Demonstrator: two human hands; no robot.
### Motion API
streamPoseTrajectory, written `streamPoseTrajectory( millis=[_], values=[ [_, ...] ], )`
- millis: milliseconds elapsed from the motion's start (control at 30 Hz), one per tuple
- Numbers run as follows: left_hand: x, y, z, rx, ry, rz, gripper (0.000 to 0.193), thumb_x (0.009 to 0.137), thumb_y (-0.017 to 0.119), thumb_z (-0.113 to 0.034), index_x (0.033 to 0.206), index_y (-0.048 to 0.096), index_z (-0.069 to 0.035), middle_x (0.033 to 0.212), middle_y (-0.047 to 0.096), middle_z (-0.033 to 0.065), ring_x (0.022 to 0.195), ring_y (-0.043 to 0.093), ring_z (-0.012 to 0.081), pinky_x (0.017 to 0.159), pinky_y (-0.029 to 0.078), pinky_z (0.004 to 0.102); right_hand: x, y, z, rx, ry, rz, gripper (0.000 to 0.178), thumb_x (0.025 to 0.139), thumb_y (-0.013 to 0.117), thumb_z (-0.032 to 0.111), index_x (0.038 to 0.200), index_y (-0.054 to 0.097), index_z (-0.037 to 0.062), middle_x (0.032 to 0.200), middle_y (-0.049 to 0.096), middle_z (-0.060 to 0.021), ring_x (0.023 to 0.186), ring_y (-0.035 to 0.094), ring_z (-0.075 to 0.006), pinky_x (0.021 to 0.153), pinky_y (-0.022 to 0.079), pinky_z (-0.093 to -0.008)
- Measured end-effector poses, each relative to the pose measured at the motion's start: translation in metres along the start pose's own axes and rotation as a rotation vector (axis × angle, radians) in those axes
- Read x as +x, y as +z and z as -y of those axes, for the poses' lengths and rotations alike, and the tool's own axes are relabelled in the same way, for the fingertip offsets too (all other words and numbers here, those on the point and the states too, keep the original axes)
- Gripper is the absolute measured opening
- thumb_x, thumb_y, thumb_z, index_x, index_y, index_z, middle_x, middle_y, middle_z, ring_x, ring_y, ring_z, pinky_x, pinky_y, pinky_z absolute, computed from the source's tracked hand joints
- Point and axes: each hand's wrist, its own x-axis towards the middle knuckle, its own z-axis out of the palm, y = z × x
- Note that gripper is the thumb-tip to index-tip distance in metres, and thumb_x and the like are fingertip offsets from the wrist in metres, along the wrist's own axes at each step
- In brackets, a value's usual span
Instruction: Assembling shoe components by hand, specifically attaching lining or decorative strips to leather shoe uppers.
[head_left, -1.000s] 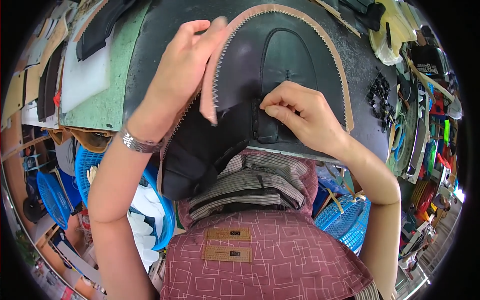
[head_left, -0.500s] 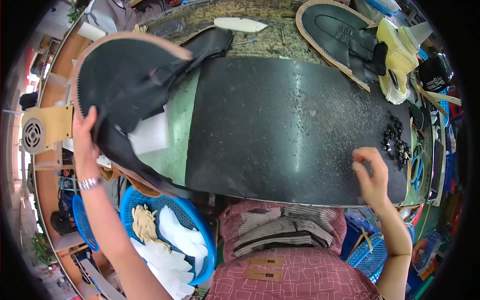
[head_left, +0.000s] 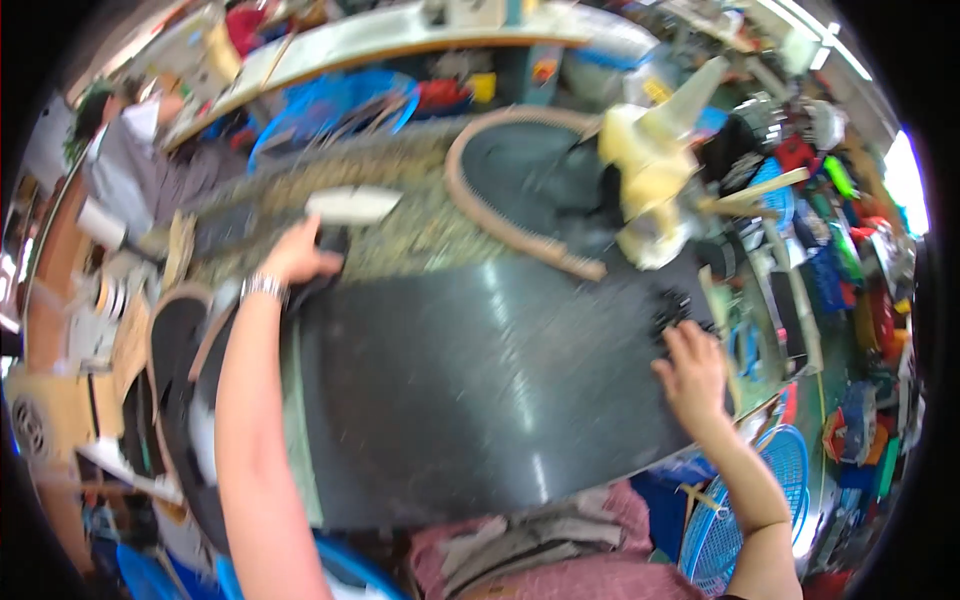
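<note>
My fingers on the right hand are curled loosely over a cluster of small black pieces at the right edge of the dark mat that covers the worktop; whether they have pinched one I cannot tell, since motion blur smears the tips. The left hand is stretched out to the far left part of the worktop, palm down on a dark piece just beside a pale flat insole-like cut, and I cannot tell if it grips or only presses. I judge the step in hand to be fetching parts with both hands at once. To do that well I would settle the head first, then close the right fingers on a single black piece, not a clump, and lift straight up so the neighbours stay put. On the left I would slide the dark piece toward the mat before lifting it, keeping clear of the pale cut. Beyond the mat, at the far right edge, lies a large dark shoe upper with a tan serrated border, with a yellowish shoe last resting on it. A blue plastic basket hangs near my right forearm.
</note>
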Motion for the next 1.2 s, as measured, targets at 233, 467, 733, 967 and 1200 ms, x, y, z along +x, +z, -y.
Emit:
streamPoseTrajectory(
  millis=[233, 467, 733, 967, 1200],
  values=[
    [-0.042, -0.028, -0.112, 0.334, -0.010, -0.242, 0.042, 0.065, 0.078, -0.031, 0.093, 0.060, -0.005, 0.081, 0.065, 0.0166, 0.081, 0.063, 0.0361, 0.074, 0.050, 0.0442, -0.010, 0.020, -0.031, 0.287, 0.042, -0.001, 0.019, 0.076, 0.066, 0.006, 0.094, 0.059, 0.0043, 0.096, 0.054, -0.0113, 0.089, 0.057, -0.0302, 0.075, 0.049, -0.0375],
    [-0.119, -0.020, -0.223, -0.793, 0.021, 0.407, 0.040, 0.079, 0.072, -0.035, 0.095, 0.067, 0.000, 0.079, 0.067, 0.0053, 0.072, 0.060, 0.0107, 0.067, 0.048, 0.0281, 0.010, -0.003, -0.056, 0.589, 0.006, 0.296, 0.017, 0.077, 0.066, 0.009, 0.092, 0.060, 0.0051, 0.097, 0.056, -0.0125, 0.083, 0.060, -0.0313, 0.073, 0.049, -0.0390],
    [-0.178, 0.075, -0.256, -0.234, 0.427, -0.295, 0.011, 0.074, 0.069, -0.013, 0.083, 0.065, -0.007, 0.084, 0.060, 0.0064, 0.077, 0.058, 0.0270, 0.067, 0.046, 0.0356, 0.013, 0.014, -0.055, 0.361, -0.107, 0.168, 0.014, 0.079, 0.062, 0.010, 0.092, 0.059, 0.0109, 0.088, 0.058, -0.0082, 0.078, 0.061, -0.0295, 0.066, 0.049, -0.0402],
    [-0.188, 0.086, -0.271, -0.596, 0.278, -0.196, 0.009, 0.076, 0.069, -0.006, 0.083, 0.065, -0.003, 0.080, 0.061, 0.0077, 0.076, 0.059, 0.0226, 0.068, 0.045, 0.0307, 0.021, 0.000, -0.027, 1.269, 0.553, 0.208, 0.025, 0.081, 0.065, 0.004, 0.106, 0.061, 0.0049, 0.085, 0.058, 0.0029, 0.067, 0.049, -0.0027, 0.058, 0.040, -0.0192],
    [-0.196, 0.080, -0.273, -0.814, 0.208, -0.028, 0.010, 0.083, 0.066, -0.007, 0.088, 0.063, 0.000, 0.083, 0.061, 0.0049, 0.078, 0.056, 0.0124, 0.071, 0.043, 0.0258, 0.031, 0.010, 0.020, 1.873, 0.673, 0.478, 0.035, 0.084, 0.065, 0.005, 0.117, 0.055, 0.0038, 0.093, 0.062, -0.0023, 0.075, 0.059, -0.0092, 0.060, 0.047, -0.0199]
  ],
)
